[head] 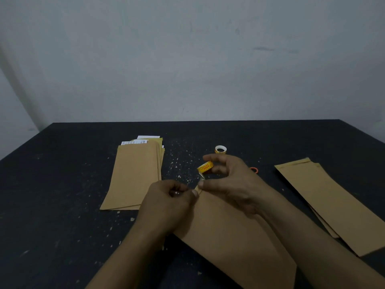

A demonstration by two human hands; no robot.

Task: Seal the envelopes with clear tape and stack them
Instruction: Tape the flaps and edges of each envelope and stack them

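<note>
"Peeking closer, can you read the tape roll point(205, 166)?"

"No. It's yellow with red letters, but too blurry. The right hand point(231, 184) curls round it. The left hand point(168, 202) pinches the top corner of the brown envelope point(229, 236) lying on the black table point(62, 184)."

"Anything inside the envelopes?"

"The left pile point(133, 176) has white papers point(145, 138) poking out the top."

Light: dim, even, overhead.
Shadows: soft, faint on wall point(187, 59).
Focus: slightly soft throughout.
Edges: wide-angle bending at table point(62, 205) corners.
</note>
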